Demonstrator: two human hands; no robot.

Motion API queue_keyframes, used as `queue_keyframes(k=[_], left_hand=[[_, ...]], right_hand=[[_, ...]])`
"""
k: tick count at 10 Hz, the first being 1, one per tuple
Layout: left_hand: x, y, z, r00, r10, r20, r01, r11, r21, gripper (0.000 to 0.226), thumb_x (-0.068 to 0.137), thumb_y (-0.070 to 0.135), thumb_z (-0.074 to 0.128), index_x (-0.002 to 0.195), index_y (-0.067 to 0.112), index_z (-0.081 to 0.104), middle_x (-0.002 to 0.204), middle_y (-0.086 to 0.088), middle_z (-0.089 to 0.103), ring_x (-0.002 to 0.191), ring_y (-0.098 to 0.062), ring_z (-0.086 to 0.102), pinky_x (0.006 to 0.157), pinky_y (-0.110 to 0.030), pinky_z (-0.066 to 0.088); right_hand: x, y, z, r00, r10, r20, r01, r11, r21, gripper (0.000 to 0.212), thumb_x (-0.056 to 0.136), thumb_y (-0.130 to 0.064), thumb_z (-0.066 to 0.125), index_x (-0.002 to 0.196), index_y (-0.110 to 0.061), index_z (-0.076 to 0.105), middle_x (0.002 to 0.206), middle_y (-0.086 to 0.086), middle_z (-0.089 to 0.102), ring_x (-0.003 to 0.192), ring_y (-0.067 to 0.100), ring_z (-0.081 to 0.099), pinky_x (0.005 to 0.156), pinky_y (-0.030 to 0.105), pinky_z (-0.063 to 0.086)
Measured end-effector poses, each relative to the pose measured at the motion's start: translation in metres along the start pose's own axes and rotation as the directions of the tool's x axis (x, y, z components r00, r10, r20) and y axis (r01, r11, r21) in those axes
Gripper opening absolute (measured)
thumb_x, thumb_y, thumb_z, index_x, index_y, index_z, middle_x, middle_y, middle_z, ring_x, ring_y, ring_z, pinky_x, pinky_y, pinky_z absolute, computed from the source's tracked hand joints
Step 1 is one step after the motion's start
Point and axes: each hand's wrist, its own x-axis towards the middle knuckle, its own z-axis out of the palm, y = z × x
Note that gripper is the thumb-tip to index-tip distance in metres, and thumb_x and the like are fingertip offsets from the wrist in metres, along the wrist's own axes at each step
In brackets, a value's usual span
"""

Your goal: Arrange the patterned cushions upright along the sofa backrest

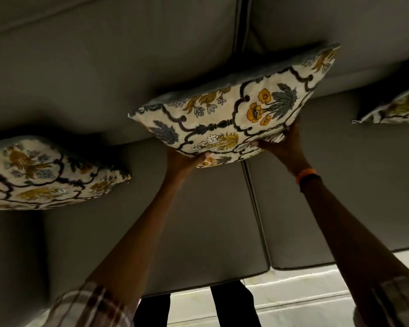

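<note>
- Nearest me, at six o'clock, two plaid sleeves [90,305] framed the bottom of the view, with dark trousers [234,305] and pale floor [316,300] showing between them.
- From there both bare forearms reached up toward twelve o'clock over the grey seat cushions [198,220]; the right wrist wore an orange band [308,175].
- The left hand [187,161] was closed on the lower edge of the middle cushion [224,114], fingers tucked under it; the right hand [281,142] pinched the same edge further toward three o'clock. Both grips were plainly holding that cushion.
- The middle cushion stood on its lower edge, roughly over the seam between the two seats, its top leaning back against the sofa backrest [104,67]. It sat a little skewed, one corner higher toward one o'clock, so I judged it being set, not yet settled.
- At nine o'clock the left cushion [40,173] already rested against the backrest, untouched by either hand.
- At three o'clock only a corner of the right cushion [397,107] showed at the frame's edge; I could not tell how upright it stood.
- Count: three patterned cushions, two hands, two seat cushions in view.
- By my reckoning the job was well along: one looked placed, one was in hand, and the third could not be judged.
</note>
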Motion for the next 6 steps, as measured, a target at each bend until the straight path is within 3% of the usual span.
queue_keyframes(k=[1, 2, 3, 4, 5, 6], left_hand=[[0.006, -0.001, 0.003, 0.999, -0.036, 0.000, 0.036, 0.999, -0.011, 0.081, 0.067, 0.004, 0.087, 0.134, 0.020, 0.045, 0.138, -0.003, 0.061, 0.123, -0.004, 0.063, 0.111, -0.037, 0.050], [0.004, -0.005, 0.008, 0.998, -0.062, -0.005, 0.062, 0.995, -0.074, 0.074, 0.069, -0.005, 0.085, 0.130, 0.016, 0.048, 0.136, -0.011, 0.057, 0.112, 0.011, 0.064, 0.102, -0.020, 0.051], [0.010, -0.010, 0.012, 0.996, -0.083, 0.012, 0.084, 0.995, -0.063, 0.073, 0.068, 0.003, 0.089, 0.132, 0.001, 0.055, 0.135, -0.014, 0.062, 0.119, -0.009, 0.066, 0.107, -0.038, 0.051], [0.016, -0.009, 0.008, 0.994, -0.103, 0.035, 0.103, 0.995, 0.001, 0.087, 0.061, 0.030, 0.089, 0.134, -0.002, 0.054, 0.136, -0.023, 0.063, 0.130, -0.033, 0.061, 0.111, -0.052, 0.049], [0.018, -0.019, -0.002, 0.994, -0.104, 0.046, 0.101, 0.993, 0.054, 0.114, 0.058, 0.040, 0.095, 0.148, 0.002, 0.037, 0.150, -0.018, 0.051, 0.141, -0.029, 0.049, 0.116, -0.053, 0.043], [-0.001, -0.023, -0.020, 0.984, -0.165, 0.066, 0.139, 0.946, 0.293, 0.123, 0.065, 0.040, 0.092, 0.158, 0.012, 0.017, 0.165, -0.016, 0.019, 0.153, -0.032, 0.019, 0.124, -0.047, 0.027]], right_hand=[[-0.002, 0.002, 0.001, 1.000, 0.030, -0.011, -0.029, 0.999, 0.032, 0.124, 0.058, -0.049, 0.102, 0.156, -0.009, 0.038, 0.156, 0.009, 0.053, 0.145, 0.026, 0.053, 0.115, 0.056, 0.049], [-0.012, -0.003, 0.001, 0.996, 0.073, -0.051, -0.072, 0.997, 0.020, 0.108, 0.064, -0.034, 0.100, 0.153, -0.010, 0.044, 0.151, 0.009, 0.059, 0.141, 0.025, 0.057, 0.113, 0.055, 0.052], [-0.014, 0.001, 0.001, 0.993, 0.088, -0.084, -0.083, 0.994, 0.065, 0.111, 0.063, -0.037, 0.100, 0.155, -0.012, 0.042, 0.151, 0.006, 0.060, 0.141, 0.021, 0.057, 0.116, 0.050, 0.051], [-0.015, -0.003, 0.004, 0.987, 0.106, -0.119, -0.098, 0.993, 0.071, 0.120, 0.061, -0.044, 0.100, 0.158, -0.011, 0.037, 0.154, 0.005, 0.057, 0.142, 0.020, 0.056, 0.117, 0.046, 0.050], [-0.027, 0.002, 0.019, 0.981, 0.100, -0.165, -0.097, 0.995, 0.022, 0.123, 0.066, -0.030, 0.100, 0.162, -0.012, 0.026, 0.161, 0.005, 0.047, 0.149, 0.022, 0.048, 0.121, 0.043, 0.046], [-0.059, 0.000, 0.050, 0.936, 0.235, -0.261, -0.291, 0.936, -0.199, 0.123, 0.076, -0.029, 0.093, 0.168, -0.012, 0.013, 0.171, 0.015, 0.026, 0.158, 0.035, 0.027, 0.128, 0.053, 0.031]])
